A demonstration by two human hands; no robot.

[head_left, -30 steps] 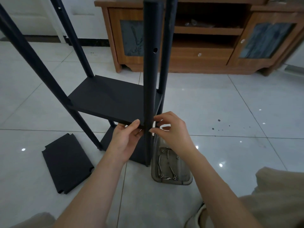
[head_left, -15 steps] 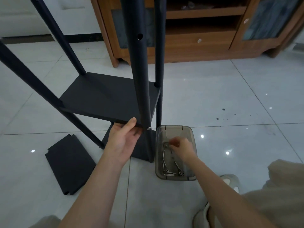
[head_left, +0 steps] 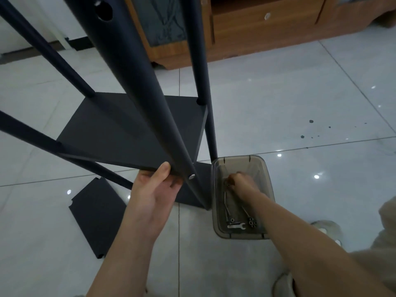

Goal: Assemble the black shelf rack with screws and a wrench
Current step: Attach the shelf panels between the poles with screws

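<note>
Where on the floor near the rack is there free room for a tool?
Free: the tiles right of the plastic box, toward the wooden cabinet, and those left of the loose panel. Crowded: around the near post, where the left hand grips the shelf.

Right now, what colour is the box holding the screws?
The box is see-through smoky grey; head view shows it best.

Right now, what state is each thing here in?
Shelf: raised, front edge gripped by left hand.
Screw: seated in the near post.
Bin: open, on the floor, right hand inside, grasp unclear.
Wrench: lying loose in the bin.
Panel: flat on the floor, unmounted.
</note>
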